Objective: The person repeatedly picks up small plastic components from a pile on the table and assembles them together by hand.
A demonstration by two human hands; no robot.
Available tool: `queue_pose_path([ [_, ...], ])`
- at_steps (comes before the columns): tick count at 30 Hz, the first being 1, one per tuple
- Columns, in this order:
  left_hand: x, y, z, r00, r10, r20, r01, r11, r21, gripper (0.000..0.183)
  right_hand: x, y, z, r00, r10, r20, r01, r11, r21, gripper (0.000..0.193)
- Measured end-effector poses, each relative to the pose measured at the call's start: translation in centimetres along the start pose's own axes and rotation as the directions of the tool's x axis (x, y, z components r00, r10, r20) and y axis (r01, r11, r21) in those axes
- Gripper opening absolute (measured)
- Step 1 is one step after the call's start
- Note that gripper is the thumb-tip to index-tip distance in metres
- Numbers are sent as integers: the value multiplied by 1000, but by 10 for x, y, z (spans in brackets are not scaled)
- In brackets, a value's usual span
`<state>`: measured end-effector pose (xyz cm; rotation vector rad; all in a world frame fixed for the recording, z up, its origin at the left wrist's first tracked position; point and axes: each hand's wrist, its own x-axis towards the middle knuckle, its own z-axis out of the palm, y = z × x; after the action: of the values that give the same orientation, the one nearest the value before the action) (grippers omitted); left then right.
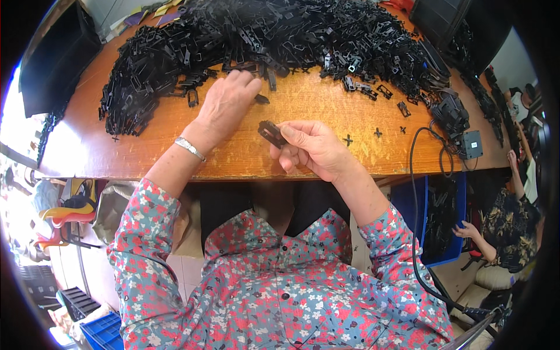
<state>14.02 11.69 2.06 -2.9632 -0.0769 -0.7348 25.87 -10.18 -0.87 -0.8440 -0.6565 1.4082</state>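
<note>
Jutting from the right hand [315, 146], a small dark slotted part [270, 133] sits between its thumb and fingers, the grip narrow, its free end angled toward the left hand [232, 96]. That hand is farther forward, back turned up, fingers bent down at the near edge of a heap of black plastic parts [245, 35]; whether it grasps anything cannot be told. A loose black piece [262, 99] lies just beside its fingertips, and a small black frame [193, 98] lies to its left. To the right of the right hand, small black crosses [348, 140] are scattered on the wooden table [175, 163]. Farther right are a black cable [412, 175] and a dark box [471, 144]; below these, a blue bin [459, 204] holds dark parts, with a co-worker's hand [466, 231] near its outer side.
</note>
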Motion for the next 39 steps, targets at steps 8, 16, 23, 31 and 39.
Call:
queue_pose_path([
  [8,-36,45,-23,952,-274,134,301,771,-561,23,1,10,8,983,-136,-124,132,990,-40,34],
  [16,-62,67,-29,756,-413,508,480,-176,-859,31,1,15,15,965,-188,-183,186,982,-24,34],
  [23,-78,81,-20,801,-468,374,298,-230,-926,43,-1,15,19,970,-161,-180,170,985,35,32],
  [31,-79,83,-24,828,-491,272,297,-28,-955,42,-4,16,14,984,-142,-112,152,984,92,31],
  [39,-82,74,-22,708,-619,340,227,-257,-940,25,-4,14,19,969,-168,-179,189,976,112,31],
])
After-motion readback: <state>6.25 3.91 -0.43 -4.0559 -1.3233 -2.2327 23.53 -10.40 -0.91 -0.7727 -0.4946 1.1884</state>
